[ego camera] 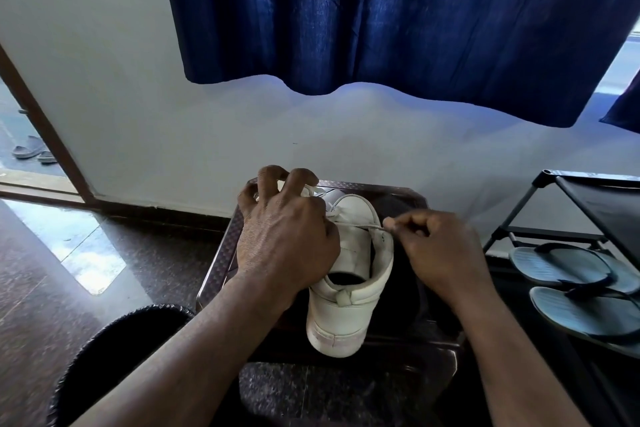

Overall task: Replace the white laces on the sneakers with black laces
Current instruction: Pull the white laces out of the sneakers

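- Toe + most lacing of the sneaker (346, 291) hidden under the left hand (287, 236), whose fingers curl over the front, gripping it.
- Right hand (440, 246) pinches the thin white lace (360, 226), taut across the collar.
- Smooth white upper, heel twd me, upright on a dark textured stool (221, 253).
- Grey ribbed flip-flops (561, 265) on the R, partly cut off.

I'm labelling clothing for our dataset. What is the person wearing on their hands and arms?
Nothing shows. The left hand and right hand are bare: no gloves, no rings on the visible fingers. The left forearm and right forearm are uncovered up to the frame's edge, with no sleeve, watch or bracelet in view.
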A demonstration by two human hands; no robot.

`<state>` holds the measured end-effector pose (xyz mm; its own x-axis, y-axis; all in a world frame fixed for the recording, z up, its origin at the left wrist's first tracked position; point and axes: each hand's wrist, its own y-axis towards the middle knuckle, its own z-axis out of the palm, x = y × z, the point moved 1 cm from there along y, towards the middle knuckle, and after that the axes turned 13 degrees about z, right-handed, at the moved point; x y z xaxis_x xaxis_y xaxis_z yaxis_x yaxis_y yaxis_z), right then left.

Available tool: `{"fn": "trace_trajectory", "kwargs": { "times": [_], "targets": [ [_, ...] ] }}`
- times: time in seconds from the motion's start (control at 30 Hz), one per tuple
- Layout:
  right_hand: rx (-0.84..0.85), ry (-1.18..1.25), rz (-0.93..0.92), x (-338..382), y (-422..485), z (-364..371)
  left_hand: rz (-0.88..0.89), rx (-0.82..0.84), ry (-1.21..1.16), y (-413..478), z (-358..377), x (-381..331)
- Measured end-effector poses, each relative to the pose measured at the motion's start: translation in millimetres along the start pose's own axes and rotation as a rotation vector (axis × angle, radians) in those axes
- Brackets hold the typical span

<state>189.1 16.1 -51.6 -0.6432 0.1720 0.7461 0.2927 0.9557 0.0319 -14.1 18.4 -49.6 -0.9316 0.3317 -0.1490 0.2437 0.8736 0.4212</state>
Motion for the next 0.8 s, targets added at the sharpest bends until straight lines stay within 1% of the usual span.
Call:
{"fn": "trace_trajectory", "kwargs": {
  "times": [0.1,0.13,0.17,0.2,0.23,0.27,0.3,0.33,0.37,0.4,0.43,0.5,0.57,0.63,0.7,0.8],
  "targets": [
    [0.0,-0.056,-0.053,-1.0,1.0,-5.0,0.002,0.004,0.002,0.4,0.1,-0.3],
    [0.011,-0.006,-0.065,-0.8,1.8,-5.1,0.003,0.007,0.004,0.5,0.0,-0.6],
    [0.052,0.14,-0.063,0.5,1.7,-4.2,0.004,0.011,0.007,0.3,0.0,-0.7],
    [0.115,0.377,-0.06,2.8,0.5,-2.9,0.005,0.015,0.009,0.0,0.0,-0.8],
    [0.186,0.665,-0.047,6.1,-1.8,-2.9,0.006,0.017,0.01,-0.2,-0.1,-0.9],
    [0.258,0.947,-0.01,9.6,-3.4,-3.5,0.007,0.017,0.01,-0.3,-0.3,-0.9],
    [0.296,1.163,0.036,11.9,-3.8,-4.1,0.007,0.019,0.012,-0.2,-0.9,-1.0],
    [0.291,1.283,0.076,12.3,-3.3,-3.8,0.006,0.024,0.015,0.1,-1.5,-1.0],
    [0.25,1.288,0.098,12.3,-2.8,-3.1,0.004,0.03,0.018,0.3,-2.1,-1.1],
    [0.168,1.185,0.096,8.5,-0.3,-1.8,0.002,0.035,0.019,0.4,-2.2,-1.1],
    [0.068,0.998,0.076,4.8,1.6,-0.7,0.001,0.036,0.019,0.5,-2.2,-1.1],
    [-0.092,0.534,0.003,-1.7,4.8,0.5,0.003,0.031,0.014,0.0,-1.7,-0.8],
    [-0.106,0.201,-0.077,-3.0,4.8,-0.3,0.006,0.032,0.018,-0.5,-1.2,-0.6],
    [-0.026,0.046,-0.1,0.0,1.2,-0.8,0.006,0.039,0.027,-0.7,-0.9,-0.2],
    [0.043,-0.046,-0.106,0.2,-1.1,1.4,0.006,0.043,0.026,-0.7,-0.8,-0.3],
    [0.008,-0.11,-0.166,-3.2,2.8,2.6,0.006,0.048,0.03,-0.4,-0.9,-0.6]
  ]
}}
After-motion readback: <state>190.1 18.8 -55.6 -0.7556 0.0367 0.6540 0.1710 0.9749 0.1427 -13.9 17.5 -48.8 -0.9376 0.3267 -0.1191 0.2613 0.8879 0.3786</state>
